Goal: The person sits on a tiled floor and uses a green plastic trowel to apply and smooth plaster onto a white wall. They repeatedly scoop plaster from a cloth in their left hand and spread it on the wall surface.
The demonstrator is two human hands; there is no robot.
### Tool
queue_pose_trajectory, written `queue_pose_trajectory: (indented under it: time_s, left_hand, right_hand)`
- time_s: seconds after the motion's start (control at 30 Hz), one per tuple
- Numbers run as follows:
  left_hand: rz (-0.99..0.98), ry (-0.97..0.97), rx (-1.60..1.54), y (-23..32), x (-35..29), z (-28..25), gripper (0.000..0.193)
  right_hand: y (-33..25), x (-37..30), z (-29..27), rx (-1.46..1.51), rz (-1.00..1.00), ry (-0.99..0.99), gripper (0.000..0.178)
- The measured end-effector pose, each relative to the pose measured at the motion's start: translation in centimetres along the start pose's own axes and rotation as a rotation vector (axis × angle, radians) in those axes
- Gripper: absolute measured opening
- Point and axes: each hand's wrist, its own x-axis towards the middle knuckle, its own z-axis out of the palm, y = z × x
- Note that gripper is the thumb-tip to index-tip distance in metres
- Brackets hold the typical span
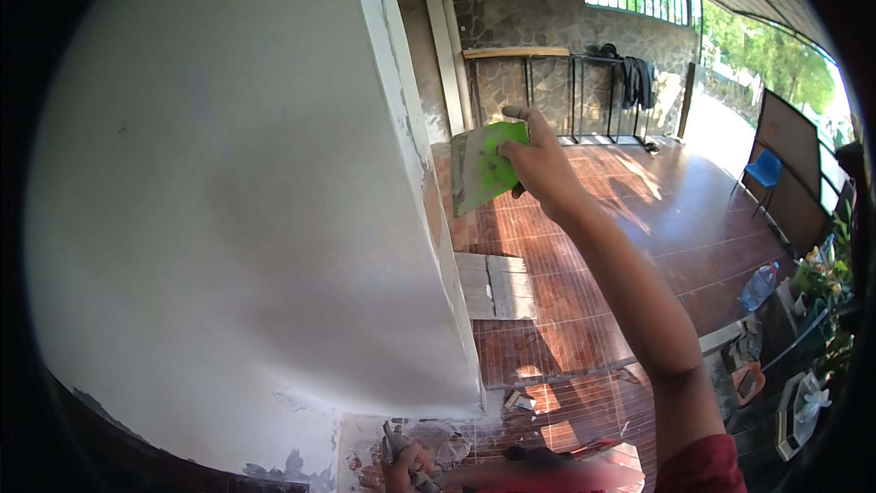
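My right hand (537, 160) is raised and closed on a flat green plastic putty spreader (488, 164). Grey-white putty coats the spreader's left side, which is close to the edge of the white wall corner (411, 141). Down at the lower edge, my left hand (408, 469) is closed around a grey, putty-smeared thing (393, 443); its kind cannot be made out. The broad white wall face (228, 201) fills the left side, with rough, bare patches along its bottom. A blurred reddish shape (547, 475) sits beside my left hand.
Reddish-brown floor tiles (593, 265) spread right of the wall, with a board (497, 287) lying near its base. A black metal rack (570, 96) with dark cloth stands at the back. On the right are a blue chair (764, 168), a plastic bottle (759, 288) and plants (821, 274).
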Motion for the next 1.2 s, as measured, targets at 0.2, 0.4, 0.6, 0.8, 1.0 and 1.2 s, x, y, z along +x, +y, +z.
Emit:
queue_pose_trajectory:
  time_s: [0.2,0.4,0.6,0.8,1.0,1.2]
  left_hand:
    - [-0.084,-0.071,-0.006,-1.0,1.1,-2.0,0.034]
    - [-0.087,-0.086,-0.036,-0.9,1.3,-2.2,0.033]
    - [-0.087,-0.047,-0.017,0.5,0.3,-0.1,0.030]
    - [-0.088,-0.027,-0.160,0.3,-0.6,1.6,0.033]
    - [-0.055,-0.058,-0.071,-1.2,0.3,-0.8,0.036]
    - [-0.133,-0.017,-0.078,-1.4,0.1,-1.0,0.029]
  right_hand:
    - [-0.7,-0.1,-0.6,-0.101,-0.097,0.012,0.050]
    - [-0.1,-0.7,-1.9,0.009,-0.066,-0.098,0.034]
    - [0.4,-1.3,0.9,-0.009,-0.250,0.051,0.030]
    - [0.0,-1.7,5.1,-0.016,-0.361,0.250,0.029]
    - [0.8,-4.8,8.3,-0.081,-0.684,0.246,0.040]
    - [1.7,-9.0,8.8,-0.062,-0.677,0.163,0.046]
